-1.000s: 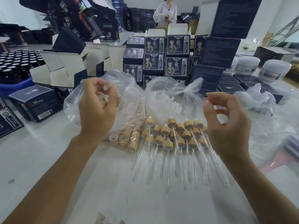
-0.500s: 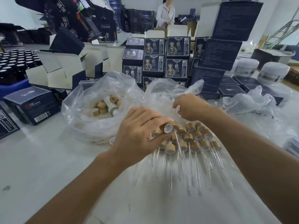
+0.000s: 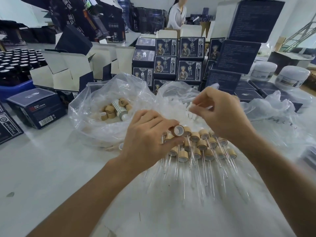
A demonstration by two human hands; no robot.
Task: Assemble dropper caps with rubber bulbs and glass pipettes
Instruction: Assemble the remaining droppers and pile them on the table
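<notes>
My left hand (image 3: 147,141) pinches a bamboo-coloured dropper cap (image 3: 177,130) between thumb and fingers, its open end facing me, just above the rows of finished droppers (image 3: 201,147). My right hand (image 3: 222,113) hovers over the clear bag of white rubber bulbs (image 3: 177,106) and pinches a white bulb (image 3: 191,106) at its fingertips. Finished droppers lie in rows with glass pipettes (image 3: 205,177) pointing toward me. A second clear bag of loose caps (image 3: 111,112) sits to the left.
Dark blue printed boxes (image 3: 177,65) are stacked behind the bags, with open white cartons (image 3: 68,72) at the left. Black bottles (image 3: 15,64) fill a blue tray far left. White jars (image 3: 290,77) stand at the right. A person (image 3: 177,12) stands in the background.
Both hands came down from mid-air to the table. My left hand took a cap near the dropper rows. My right hand reached into the bulb bag and lifted out with a bulb.
</notes>
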